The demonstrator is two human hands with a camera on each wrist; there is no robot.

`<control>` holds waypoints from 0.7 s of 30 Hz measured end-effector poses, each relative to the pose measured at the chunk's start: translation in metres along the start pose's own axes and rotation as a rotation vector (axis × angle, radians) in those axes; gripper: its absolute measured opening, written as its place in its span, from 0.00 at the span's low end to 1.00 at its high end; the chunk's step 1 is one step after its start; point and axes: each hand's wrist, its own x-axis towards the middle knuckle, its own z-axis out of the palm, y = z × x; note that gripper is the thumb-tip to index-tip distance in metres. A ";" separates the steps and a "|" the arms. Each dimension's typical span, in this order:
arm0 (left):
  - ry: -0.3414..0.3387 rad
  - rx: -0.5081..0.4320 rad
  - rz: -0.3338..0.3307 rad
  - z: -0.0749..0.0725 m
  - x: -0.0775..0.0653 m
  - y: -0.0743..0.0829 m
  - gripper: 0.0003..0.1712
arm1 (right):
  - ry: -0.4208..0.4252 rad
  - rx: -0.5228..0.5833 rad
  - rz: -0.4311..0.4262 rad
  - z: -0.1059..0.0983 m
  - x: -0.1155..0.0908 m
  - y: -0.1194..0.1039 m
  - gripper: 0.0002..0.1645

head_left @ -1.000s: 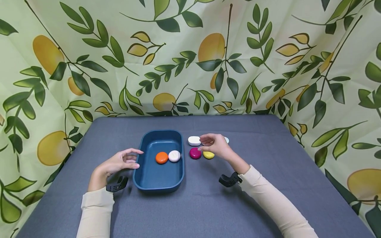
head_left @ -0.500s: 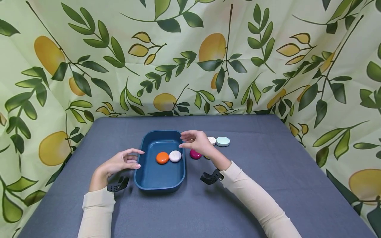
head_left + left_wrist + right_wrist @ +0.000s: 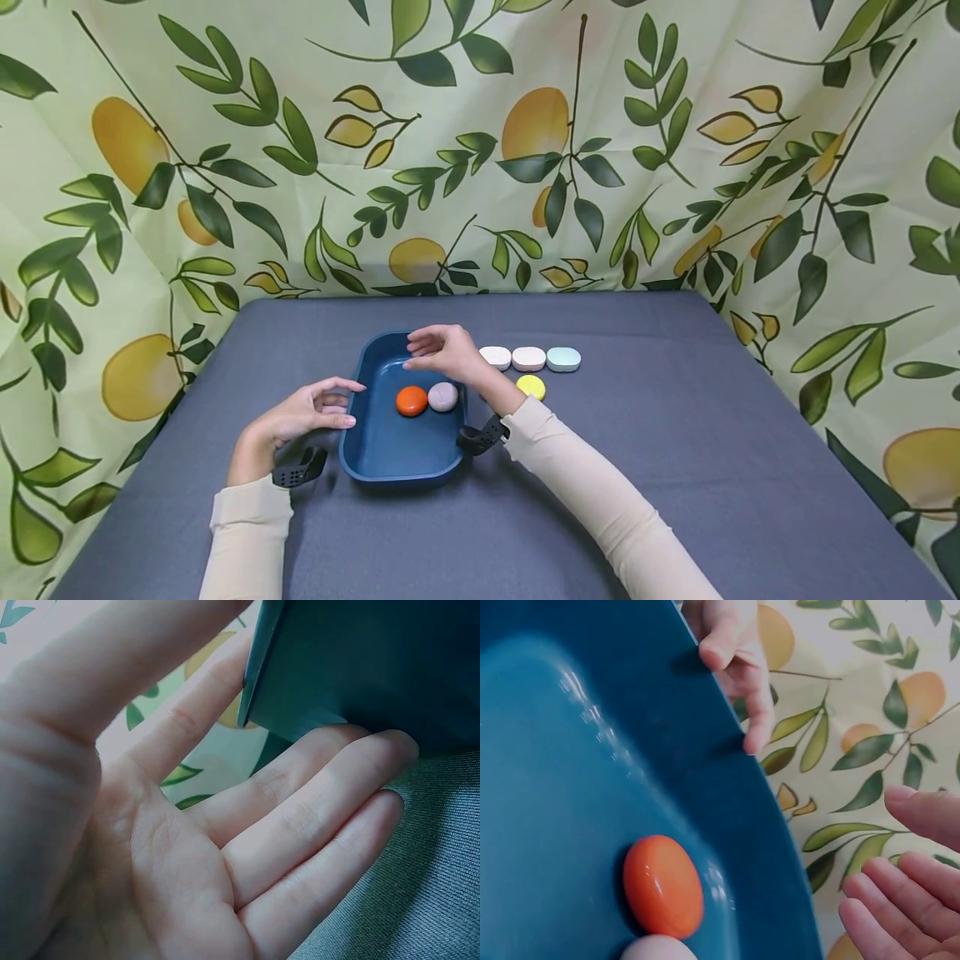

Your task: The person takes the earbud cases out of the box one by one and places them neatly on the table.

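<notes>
My left hand (image 3: 300, 414) rests its thumb and fingertips against the left side of a deep blue rectangular tray (image 3: 397, 475). In the left wrist view, several fingers (image 3: 300, 817) lie against the tray's outer wall. Over the tray's far right corner hovers my right hand (image 3: 446, 354), fingers loosely bent. Nothing shows between its thumb and fingers (image 3: 896, 900) in the right wrist view. Inside the tray, a glossy orange round piece (image 3: 411, 401) touches a whitish round piece (image 3: 442, 397).
Right of the tray, two white oval pieces (image 3: 528, 359) and a mint one (image 3: 563, 359) form a row. A yellow round piece (image 3: 531, 387) lies nearer. My right forearm hides most of a magenta piece. A leaf-patterned cloth (image 3: 450, 167) hangs behind the grey table (image 3: 645, 400).
My right hand has moved left from the row of oval pieces to above the tray, uncovering the oval and yellow pieces. My left hand stays at the tray's side.
</notes>
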 end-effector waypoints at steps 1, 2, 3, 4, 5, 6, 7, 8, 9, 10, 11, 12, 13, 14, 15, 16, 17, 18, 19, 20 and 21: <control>0.000 0.001 0.000 0.000 0.000 0.000 0.38 | -0.005 -0.003 0.006 0.003 0.003 0.000 0.27; -0.001 0.002 0.003 0.000 0.000 0.000 0.38 | -0.012 -0.005 0.015 0.006 0.005 0.001 0.28; -0.003 0.003 0.005 0.000 0.000 0.000 0.38 | -0.021 -0.006 0.025 0.009 0.008 0.001 0.27; -0.002 0.004 0.004 0.000 -0.001 0.000 0.38 | -0.032 -0.012 0.035 0.011 0.010 0.002 0.27; -0.002 0.004 0.005 0.000 0.000 0.000 0.38 | -0.043 -0.019 0.047 0.014 0.012 0.002 0.27; -0.002 0.001 0.007 0.000 -0.001 0.000 0.38 | -0.055 -0.026 0.064 0.016 0.013 0.002 0.27; -0.005 0.001 0.012 0.000 -0.001 0.000 0.38 | -0.066 -0.038 0.080 0.018 0.015 0.003 0.27; -0.004 0.000 0.012 0.000 0.000 0.000 0.38 | -0.076 -0.051 0.099 0.019 0.017 0.003 0.27; -0.005 -0.002 0.011 0.000 0.000 0.001 0.38 | -0.086 -0.067 0.119 0.021 0.018 0.003 0.27; -0.003 -0.004 0.009 0.000 0.000 0.001 0.38 | -0.095 -0.085 0.140 0.022 0.019 0.004 0.27; -0.002 -0.002 0.006 0.000 0.000 0.001 0.38 | -0.105 -0.105 0.157 0.023 0.020 0.004 0.27; -0.001 -0.001 0.003 0.000 0.000 0.001 0.38 | -0.115 -0.128 0.172 0.024 0.022 0.005 0.27; 0.001 0.003 0.001 0.000 0.000 0.001 0.38 | -0.123 -0.151 0.182 0.025 0.022 0.006 0.27; 0.003 0.006 -0.001 0.000 0.000 0.001 0.38 | -0.131 -0.175 0.190 0.026 0.023 0.007 0.27; 0.007 0.008 -0.007 0.000 0.000 0.001 0.38 | -0.139 -0.198 0.195 0.027 0.024 0.009 0.27; 0.010 0.011 -0.011 0.000 0.000 0.001 0.38 | -0.145 -0.217 0.196 0.028 0.024 0.010 0.27; 0.010 0.013 -0.009 0.000 0.000 0.001 0.38 | -0.150 -0.238 0.194 0.029 0.025 0.012 0.28; 0.009 0.016 -0.007 0.000 0.000 0.001 0.38 | -0.153 -0.251 0.193 0.030 0.026 0.014 0.28; 0.012 0.015 -0.009 0.000 0.000 0.001 0.38 | -0.154 -0.259 0.194 0.030 0.026 0.015 0.28; 0.014 0.013 -0.011 0.000 -0.001 0.001 0.37 | -0.154 -0.265 0.196 0.031 0.026 0.016 0.28; 0.013 0.014 -0.009 0.001 -0.001 0.001 0.38 | -0.155 -0.264 0.205 0.032 0.026 0.017 0.27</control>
